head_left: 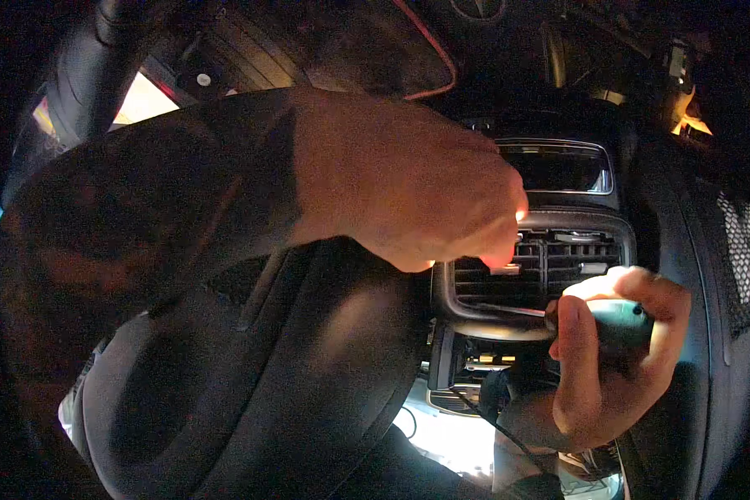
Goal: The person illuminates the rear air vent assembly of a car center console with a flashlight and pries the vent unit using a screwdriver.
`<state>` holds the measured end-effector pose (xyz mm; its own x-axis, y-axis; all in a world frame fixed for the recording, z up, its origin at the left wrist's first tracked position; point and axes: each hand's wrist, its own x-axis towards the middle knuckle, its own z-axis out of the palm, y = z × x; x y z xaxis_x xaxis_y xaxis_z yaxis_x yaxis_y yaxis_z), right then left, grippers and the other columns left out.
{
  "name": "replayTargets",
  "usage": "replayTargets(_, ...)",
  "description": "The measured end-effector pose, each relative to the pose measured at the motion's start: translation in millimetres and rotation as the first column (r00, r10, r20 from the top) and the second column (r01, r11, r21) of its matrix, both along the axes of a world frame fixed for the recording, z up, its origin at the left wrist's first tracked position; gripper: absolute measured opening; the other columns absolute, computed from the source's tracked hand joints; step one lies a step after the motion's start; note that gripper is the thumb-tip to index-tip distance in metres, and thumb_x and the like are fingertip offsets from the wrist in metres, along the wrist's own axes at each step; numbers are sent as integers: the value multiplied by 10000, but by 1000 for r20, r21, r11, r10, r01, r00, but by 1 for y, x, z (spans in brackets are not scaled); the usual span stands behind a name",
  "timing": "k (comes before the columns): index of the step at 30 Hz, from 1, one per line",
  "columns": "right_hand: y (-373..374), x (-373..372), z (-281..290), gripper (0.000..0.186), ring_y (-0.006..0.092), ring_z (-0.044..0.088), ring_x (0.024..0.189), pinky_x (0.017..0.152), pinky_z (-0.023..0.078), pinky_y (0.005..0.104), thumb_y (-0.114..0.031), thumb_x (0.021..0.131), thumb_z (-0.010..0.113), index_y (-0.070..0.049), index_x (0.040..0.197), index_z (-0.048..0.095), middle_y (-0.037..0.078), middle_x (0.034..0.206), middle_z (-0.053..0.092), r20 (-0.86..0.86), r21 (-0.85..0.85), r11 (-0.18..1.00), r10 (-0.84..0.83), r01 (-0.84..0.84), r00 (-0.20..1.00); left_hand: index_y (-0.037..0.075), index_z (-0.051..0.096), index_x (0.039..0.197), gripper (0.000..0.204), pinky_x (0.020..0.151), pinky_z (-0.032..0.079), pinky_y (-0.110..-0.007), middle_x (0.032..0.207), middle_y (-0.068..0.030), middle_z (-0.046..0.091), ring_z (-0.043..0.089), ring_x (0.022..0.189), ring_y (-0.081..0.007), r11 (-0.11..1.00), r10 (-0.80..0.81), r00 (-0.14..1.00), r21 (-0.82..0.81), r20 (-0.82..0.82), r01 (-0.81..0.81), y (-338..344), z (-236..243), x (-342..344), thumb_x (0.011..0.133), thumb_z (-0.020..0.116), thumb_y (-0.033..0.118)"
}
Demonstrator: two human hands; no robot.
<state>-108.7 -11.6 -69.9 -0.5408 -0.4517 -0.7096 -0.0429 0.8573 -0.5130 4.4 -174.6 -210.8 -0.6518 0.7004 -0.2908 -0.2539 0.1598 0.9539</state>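
Bent across the console from the left, my left hand (417, 179) is closed at the upper left of a square air-vent panel (452, 287). Its fingertips glow red, and bright spots show between them, as from a small light mostly hidden in the grip. My right hand (617, 358) is below and right of the vent slats, with fingers curled round the rounded green handle (621, 323) of what looks like a screwdriver. A thin shiny line, apparently its shaft, runs left along the panel's lower edge. Whether its tip touches the panel is hard to make out.
A dark glossy display (554, 169) sits above the vents in the same console. Dark seat upholstery (308, 358) fills the left. Mesh netting (739, 250) covers part of the right side. Below the panel are an opening with metal parts (492, 362) and a dark cable (508, 433).
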Motion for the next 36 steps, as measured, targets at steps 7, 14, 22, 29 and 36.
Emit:
replayTargets(7,5,-32,21,268,201,618,625,586,486,293,-39,802,803,0,983,609,135,789,644,-2,-132,934,335,-332,942,45,647,1073,363,876,537,-525,954,-213,711,687,1011,-408,999,46,988,19,149,-49,-19,15,3,992,592,395)
replayTargets(14,-7,-29,21,269,200,659,657,582,551,299,-87,865,777,-1,1060,613,173,857,679,249,-199,926,364,-321,897,56,653,1084,349,904,543,-516,1013,-204,715,689,1057,-386,999,-43,907,-4,419,50,-28,40,-17,978,601,385)
replayTargets(22,-6,-24,26,319,217,714,725,628,627,281,44,828,812,-23,1060,604,186,896,715,11,-441,740,570,-507,822,28,642,1044,337,874,540,-542,944,-223,711,700,989,-412,998,-11,924,54,382,-11,-31,32,-15,963,591,351)
replayTargets(29,-4,-27,12,373,240,735,828,688,633,289,101,853,759,9,1183,612,258,1100,692,142,-606,715,528,-348,837,24,633,989,278,834,544,-536,897,-217,708,706,946,-410,998,-38,935,51,352,21,-35,35,-25,960,595,298)
replayTargets(36,-27,-40,18,408,244,754,863,732,626,269,145,841,750,66,1219,618,247,986,724,420,-225,892,451,-392,787,18,632,966,243,814,548,-526,877,-206,709,710,923,-402,989,-103,959,128,263,71,-26,5,-18,954,609,259)
